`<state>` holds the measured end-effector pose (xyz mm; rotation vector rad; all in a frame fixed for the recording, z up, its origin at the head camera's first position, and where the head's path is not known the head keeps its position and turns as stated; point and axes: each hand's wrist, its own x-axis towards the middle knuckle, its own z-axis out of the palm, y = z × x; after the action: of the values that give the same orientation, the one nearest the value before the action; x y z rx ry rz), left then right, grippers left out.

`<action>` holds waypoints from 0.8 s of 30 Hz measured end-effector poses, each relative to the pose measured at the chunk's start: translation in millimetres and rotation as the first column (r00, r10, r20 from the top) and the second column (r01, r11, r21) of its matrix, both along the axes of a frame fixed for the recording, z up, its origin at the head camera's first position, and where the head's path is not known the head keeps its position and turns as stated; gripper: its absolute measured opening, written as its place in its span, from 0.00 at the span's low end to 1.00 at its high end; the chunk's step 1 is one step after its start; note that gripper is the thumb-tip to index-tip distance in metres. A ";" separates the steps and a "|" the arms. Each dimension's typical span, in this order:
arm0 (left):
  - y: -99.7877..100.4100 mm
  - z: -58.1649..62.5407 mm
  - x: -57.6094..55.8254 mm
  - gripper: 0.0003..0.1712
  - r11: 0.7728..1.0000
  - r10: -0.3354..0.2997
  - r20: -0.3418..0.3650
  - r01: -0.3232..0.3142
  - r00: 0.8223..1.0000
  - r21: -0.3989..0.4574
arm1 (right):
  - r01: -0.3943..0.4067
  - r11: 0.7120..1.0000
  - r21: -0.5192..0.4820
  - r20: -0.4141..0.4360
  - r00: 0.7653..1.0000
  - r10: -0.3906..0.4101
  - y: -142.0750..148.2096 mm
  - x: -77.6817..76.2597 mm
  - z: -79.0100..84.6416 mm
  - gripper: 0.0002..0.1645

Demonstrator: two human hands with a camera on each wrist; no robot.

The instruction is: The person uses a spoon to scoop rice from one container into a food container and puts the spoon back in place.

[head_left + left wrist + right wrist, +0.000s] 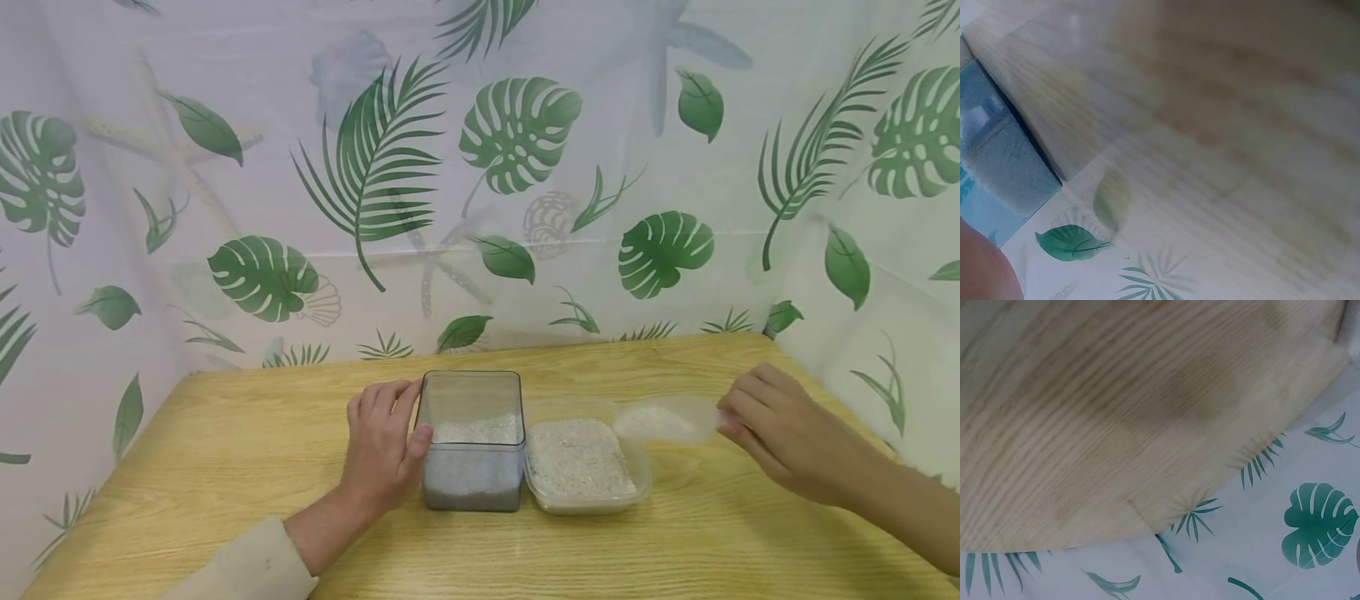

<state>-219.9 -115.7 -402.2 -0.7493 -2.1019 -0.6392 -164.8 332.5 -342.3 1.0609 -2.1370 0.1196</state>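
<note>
My left hand [384, 446] holds the left side of a smoky clear bin [472, 479], its thumb near the front rim and its fingers along the left wall. Pale grains lie inside the bin. In the left wrist view the bin [1004, 137] looks bluish, with part of the hand [985, 269] below it. My right hand [780, 433] pinches the right end of a translucent scoop [705, 412] that carries pale grains. The scoop overlaps the right rim of a clear shallow tub [637, 475], which is filled with speckled grains. The right wrist view shows neither hand nor scoop.
Bin and tub stand side by side on a wood-grain table [240, 450]. A white cloth [570, 275] printed with green leaves hangs behind the table and along both sides. In the right wrist view the table [1116, 425] ends in a curved edge against the cloth.
</note>
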 end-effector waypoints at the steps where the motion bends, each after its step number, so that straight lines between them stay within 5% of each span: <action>1: 0.0 0.0 0.1 0.43 1.000 -0.001 0.001 0.001 1.000 0.000 | 0.003 1.000 0.004 0.011 1.000 -0.003 1.4 0.9 0.0 0.28; 24: 0.0 0.2 1.3 0.41 1.000 0.003 0.017 -0.003 1.000 -0.008 | 0.024 0.997 0.080 -0.016 1.000 -0.023 0.7 8.2 10.2 0.31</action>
<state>-218.6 -115.7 -402.0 -0.7474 -2.1220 -0.6381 -156.6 333.2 -332.1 1.0783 -2.1559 0.0147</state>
